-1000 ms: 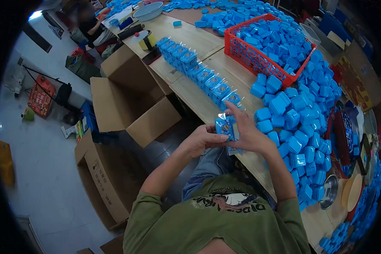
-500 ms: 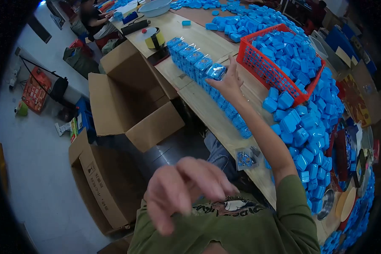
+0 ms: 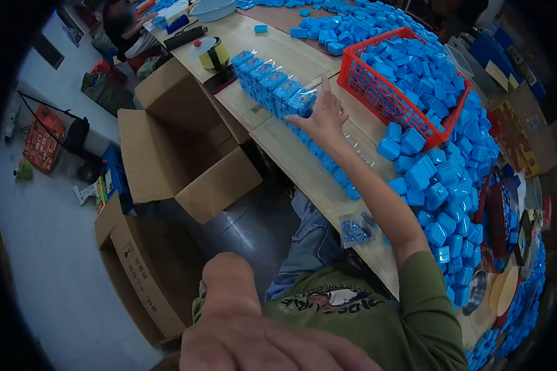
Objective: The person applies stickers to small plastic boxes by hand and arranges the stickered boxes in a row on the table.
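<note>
My right hand (image 3: pixel 323 117) reaches over the table to a long row of blue plastic boxes (image 3: pixel 272 82) in clear wrapping. Its thumb and fingers span the end box (image 3: pixel 302 102) of the taller, stacked part, with the thumb on the near side and the index finger stretched out beyond. Lower boxes (image 3: pixel 337 173) continue the row toward me, under my forearm. Large and close to the camera, my left hand (image 3: pixel 260 346) shows its back; the fingers stretch out, partly cut off at the bottom edge, and I see nothing in them.
A red basket (image 3: pixel 384 93) of blue boxes stands on the table beside loose blue boxes (image 3: pixel 436 198). A tape roll (image 3: pixel 213 54) and a small clear bag (image 3: pixel 354 232) lie there too. Open cartons (image 3: pixel 148 154) are on the left. Another person (image 3: pixel 125 31) sits at the far left.
My left hand has dropped toward the camera and the bottom edge, with its back now showing. My right hand stays at the end box; the whole view has shifted slightly.
</note>
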